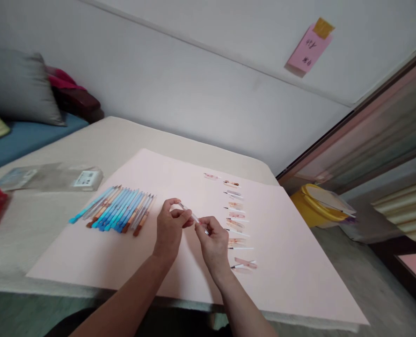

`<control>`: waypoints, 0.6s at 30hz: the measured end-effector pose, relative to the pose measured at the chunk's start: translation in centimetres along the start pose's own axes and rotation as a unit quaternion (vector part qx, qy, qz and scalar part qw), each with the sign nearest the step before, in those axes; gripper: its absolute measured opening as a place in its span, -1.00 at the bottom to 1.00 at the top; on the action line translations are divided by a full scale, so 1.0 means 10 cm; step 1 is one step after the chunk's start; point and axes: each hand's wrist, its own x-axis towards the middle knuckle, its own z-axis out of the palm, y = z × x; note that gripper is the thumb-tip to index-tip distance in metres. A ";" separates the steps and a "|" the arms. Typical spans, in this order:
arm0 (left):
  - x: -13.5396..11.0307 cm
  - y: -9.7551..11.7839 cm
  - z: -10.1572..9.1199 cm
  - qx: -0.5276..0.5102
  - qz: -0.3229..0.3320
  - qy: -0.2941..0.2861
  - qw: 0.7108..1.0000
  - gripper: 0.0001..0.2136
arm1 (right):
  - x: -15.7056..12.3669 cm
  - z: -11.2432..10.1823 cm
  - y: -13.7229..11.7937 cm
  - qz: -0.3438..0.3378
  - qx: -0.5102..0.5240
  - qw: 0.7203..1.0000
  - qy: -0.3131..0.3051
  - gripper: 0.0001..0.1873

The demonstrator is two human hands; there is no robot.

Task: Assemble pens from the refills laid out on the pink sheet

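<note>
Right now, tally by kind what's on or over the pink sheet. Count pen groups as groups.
Left hand and right hand: 2
Pen-like item held between them, counted as one: 1
Row of pens on the left: 1
Column of small slim pieces on the right: 1
Total: 5
Single pieces within the groups are too small or crowded to count surely.

Pale-walled room (193, 93) around a cloth-covered worktop (39, 224)
A slanting seam crosses the wall, where a pink note (309, 51) hangs by brown tape (323, 28); at left, a grey cushion (21, 89) rests on a blue seat (32, 138) near a dark armrest (79, 104), while at right a yellow bucket (306, 206) stands on the greyish floor (351, 276) in soft, muted light.
</note>
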 end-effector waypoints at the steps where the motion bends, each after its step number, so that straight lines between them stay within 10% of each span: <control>1: 0.00 0.00 0.00 -0.003 -0.002 -0.004 1.000 -0.62 | 0.00 0.00 0.00 -0.001 0.000 1.000 -0.001 -0.85; 18: 0.03 0.03 -0.04 -0.011 -0.013 -0.052 0.998 -0.62 | 0.00 -0.02 -0.01 0.011 0.016 0.999 -0.025 -0.84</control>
